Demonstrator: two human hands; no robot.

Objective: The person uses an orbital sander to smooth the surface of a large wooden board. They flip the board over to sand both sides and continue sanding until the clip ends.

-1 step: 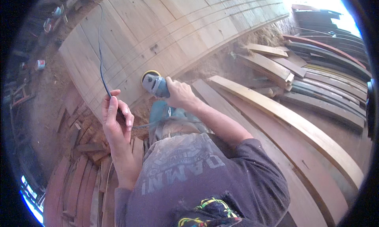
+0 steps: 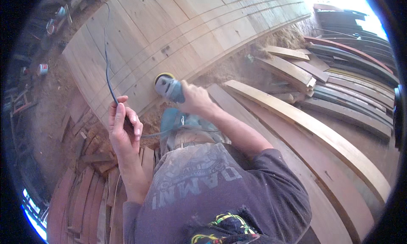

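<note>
My right hand [image 2: 194, 99] is wrapped round the body of an angle grinder [image 2: 169, 89] in blue and grey, fitted with a yellow-rimmed disc. The disc sits at the near edge of a large panel [image 2: 140, 19] of pale wooden boards with long grooves across it; whether it touches the wood I cannot tell. Raised to the left of the tool, my left hand [image 2: 124, 121] pinches a dark power cord [image 2: 107, 66] between thumb and fingers. From there the cord runs up over the panel, and another length passes in front of my waist.
Long planks [image 2: 309, 133] lie close on my right, with a stack of boards [image 2: 347, 91] beyond them. Reddish offcuts [image 2: 80, 197] are piled at lower left. Sawdust [image 2: 288, 39] heaps along the panel's edge, and a small tub [image 2: 43, 69] stands on the ground at far left.
My right hand and the grinder have shifted slightly right and away from me along the panel's edge. The left hand holds the cord in nearly the same place.
</note>
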